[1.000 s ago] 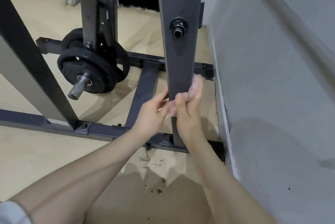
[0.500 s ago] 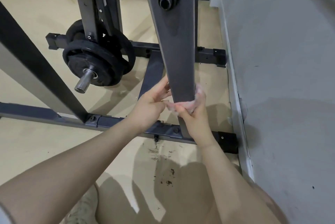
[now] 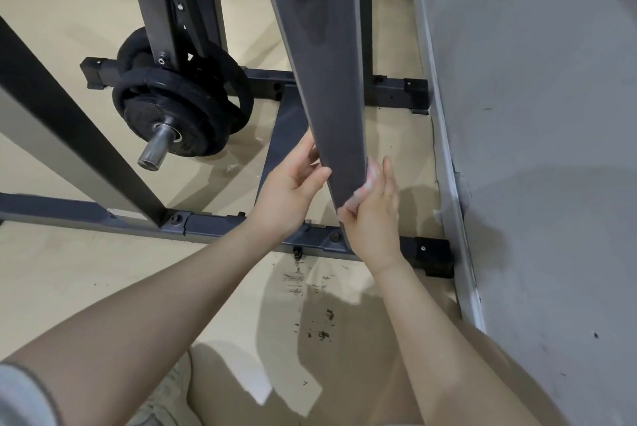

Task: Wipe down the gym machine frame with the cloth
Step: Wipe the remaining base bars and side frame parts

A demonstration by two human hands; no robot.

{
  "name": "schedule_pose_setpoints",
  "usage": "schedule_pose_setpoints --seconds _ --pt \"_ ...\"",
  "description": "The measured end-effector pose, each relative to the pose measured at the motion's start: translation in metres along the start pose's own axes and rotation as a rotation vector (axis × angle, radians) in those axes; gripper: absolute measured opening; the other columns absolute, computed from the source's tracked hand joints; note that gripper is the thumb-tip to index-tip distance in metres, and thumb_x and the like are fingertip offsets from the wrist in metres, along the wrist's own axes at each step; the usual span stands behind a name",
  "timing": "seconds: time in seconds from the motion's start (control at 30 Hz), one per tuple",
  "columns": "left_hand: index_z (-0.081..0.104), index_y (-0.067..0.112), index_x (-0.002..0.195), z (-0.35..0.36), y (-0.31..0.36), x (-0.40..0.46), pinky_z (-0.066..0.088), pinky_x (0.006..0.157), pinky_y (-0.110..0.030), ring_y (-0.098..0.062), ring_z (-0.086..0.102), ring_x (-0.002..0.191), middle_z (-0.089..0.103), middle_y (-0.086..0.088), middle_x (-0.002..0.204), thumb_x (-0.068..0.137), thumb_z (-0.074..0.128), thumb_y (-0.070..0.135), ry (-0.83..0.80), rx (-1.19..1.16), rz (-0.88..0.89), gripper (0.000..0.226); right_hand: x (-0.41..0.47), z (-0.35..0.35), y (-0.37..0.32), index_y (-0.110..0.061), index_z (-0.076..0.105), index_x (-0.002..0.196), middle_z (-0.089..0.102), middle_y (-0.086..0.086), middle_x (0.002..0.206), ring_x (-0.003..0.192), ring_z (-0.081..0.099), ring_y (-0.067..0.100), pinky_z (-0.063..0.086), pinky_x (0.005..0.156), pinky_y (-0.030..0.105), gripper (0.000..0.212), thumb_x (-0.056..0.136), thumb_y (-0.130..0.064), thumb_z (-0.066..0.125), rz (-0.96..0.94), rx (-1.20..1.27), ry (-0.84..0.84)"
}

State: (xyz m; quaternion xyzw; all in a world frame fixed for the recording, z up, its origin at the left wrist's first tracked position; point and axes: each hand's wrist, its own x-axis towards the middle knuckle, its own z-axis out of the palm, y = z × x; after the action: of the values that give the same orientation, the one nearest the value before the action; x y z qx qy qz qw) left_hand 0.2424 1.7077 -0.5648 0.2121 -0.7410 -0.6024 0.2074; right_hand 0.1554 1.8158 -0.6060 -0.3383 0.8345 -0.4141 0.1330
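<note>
A person's right hand [image 3: 374, 215] presses a small pale cloth [image 3: 366, 184] against the right edge of a dark grey upright post [image 3: 327, 98] of a gym machine, low down, just above where the post meets the floor rail [image 3: 248, 229]. The fingers lie nearly straight along the post's edge with the thumb tucked at its front face, pinning the cloth to the metal; a ring shows on one finger. Only a sliver of the cloth is visible between palm and post.

The left hand [image 3: 293, 184] steadies the same post from its left edge, thumb against the front face and fingers reaching round behind; it carries nothing but the post itself.

The step in hand appears to be wiping the lower end of this upright, with little of it left above the rail. A faint darker patch higher on the post may be damp, though this cannot be confirmed.

Beyond the hands, black weight plates [image 3: 179, 108] sit on a steel peg [image 3: 155, 150] to the left, behind a slanting frame member [image 3: 79, 136]. A rear crossbar [image 3: 393, 91] runs to the grey wall [image 3: 534, 150] on the right. Dark specks mark the beige floor [image 3: 69, 270] near the rail.

The next move likely calls for carrying the cloth to the foot of the post, then turning it onto the rail and its bolted bracket [image 3: 431, 253] by the wall, where space is tight.
</note>
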Motion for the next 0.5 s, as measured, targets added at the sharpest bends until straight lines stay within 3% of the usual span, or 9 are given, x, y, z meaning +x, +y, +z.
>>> schedule_pose_setpoints --seconds 0.07,0.1,0.17,0.2,0.27,0.3,0.4,0.47,0.5 --pt "0.031 0.03 0.145 0.001 0.001 -0.001 0.039 0.106 -0.048 -0.004 0.053 0.121 0.057 0.013 0.13 0.095 0.043 0.006 0.02 0.016 0.004 0.057 0.001 -0.002 -0.008 -0.017 -0.007 0.151 -0.018 -0.003 0.158 0.14 0.024 0.007 0.031 0.101 0.01 0.089 0.09 0.005 0.053 -0.062 0.098 -0.02" --pt "0.032 0.029 0.145 0.001 0.002 -0.001 0.039 0.105 -0.048 -0.005 0.053 0.121 0.058 0.013 0.129 0.095 0.043 0.006 0.025 0.025 0.008 0.057 0.001 -0.004 -0.012 -0.02 -0.014 0.15 -0.019 -0.008 0.157 0.139 0.025 0.005 0.033 0.102 0.014 0.09 0.091 0.004 0.05 -0.094 0.146 -0.024" --pt "0.033 0.027 0.145 0.002 0.003 -0.001 0.04 0.105 -0.047 -0.007 0.051 0.124 0.058 0.013 0.13 0.095 0.043 0.004 0.024 0.031 0.015 0.056 -0.001 -0.009 -0.015 -0.023 -0.018 0.149 -0.001 -0.004 0.16 0.144 0.018 0.012 0.03 0.113 0.029 0.086 0.093 -0.001 0.043 -0.127 0.291 -0.077" --pt "0.033 0.027 0.145 0.002 0.004 -0.001 0.041 0.105 -0.046 -0.007 0.05 0.125 0.057 0.013 0.13 0.095 0.042 0.003 0.022 0.029 0.018 0.056 -0.004 -0.01 -0.014 -0.022 -0.02 0.149 0.01 -0.001 0.157 0.143 0.019 0.012 0.03 0.114 0.029 0.086 0.093 -0.001 0.042 -0.144 0.364 -0.106" --pt "0.032 0.027 0.145 0.003 0.004 -0.001 0.041 0.105 -0.044 -0.006 0.05 0.124 0.057 0.013 0.13 0.096 0.041 0.002 0.02 0.022 0.022 0.056 -0.008 -0.012 -0.009 -0.022 -0.029 0.145 0.01 -0.001 0.157 0.139 0.031 0.014 0.04 0.108 0.033 0.095 0.091 0.006 0.044 -0.15 0.447 -0.121" --pt "0.032 0.027 0.145 0.003 0.004 -0.001 0.041 0.105 -0.042 -0.005 0.05 0.124 0.058 0.013 0.129 0.096 0.041 0.001 0.017 0.018 0.023 0.057 -0.008 -0.012 -0.008 -0.023 -0.032 0.143 0.009 0.0 0.158 0.134 0.039 0.025 0.045 0.103 0.041 0.097 0.091 0.009 0.043 -0.116 0.473 -0.112" --pt "0.032 0.023 0.146 0.002 0.004 -0.001 0.043 0.104 -0.034 -0.006 0.05 0.124 0.057 0.009 0.131 0.095 0.04 -0.002 0.018 -0.011 0.039 0.057 -0.005 -0.011 -0.019 -0.014 -0.007 0.15 0.039 0.008 0.136 0.107 0.053 0.032 0.047 0.094 0.053 0.076 0.096 -0.002 0.045 -0.038 0.56 -0.035" --pt "0.031 0.017 0.146 0.002 0.004 -0.001 0.042 0.104 -0.033 -0.011 0.049 0.126 0.055 0.002 0.135 0.096 0.039 -0.004 0.018 -0.043 0.048 0.055 0.002 -0.011 -0.033 -0.016 0.012 0.148 0.048 0.008 0.12 0.095 0.057 0.024 0.052 0.082 0.043 0.061 0.098 -0.031 0.045 -0.151 0.571 0.049" --pt "0.031 0.015 0.146 0.003 0.005 -0.001 0.043 0.103 -0.032 -0.013 0.049 0.126 0.054 -0.001 0.136 0.096 0.04 -0.004 0.015 -0.058 0.049 0.055 0.006 -0.012 -0.039 -0.021 0.011 0.149 0.048 0.009 0.127 0.102 0.058 0.023 0.052 0.084 0.041 0.061 0.099 -0.036 0.043 -0.207 0.572 0.079"
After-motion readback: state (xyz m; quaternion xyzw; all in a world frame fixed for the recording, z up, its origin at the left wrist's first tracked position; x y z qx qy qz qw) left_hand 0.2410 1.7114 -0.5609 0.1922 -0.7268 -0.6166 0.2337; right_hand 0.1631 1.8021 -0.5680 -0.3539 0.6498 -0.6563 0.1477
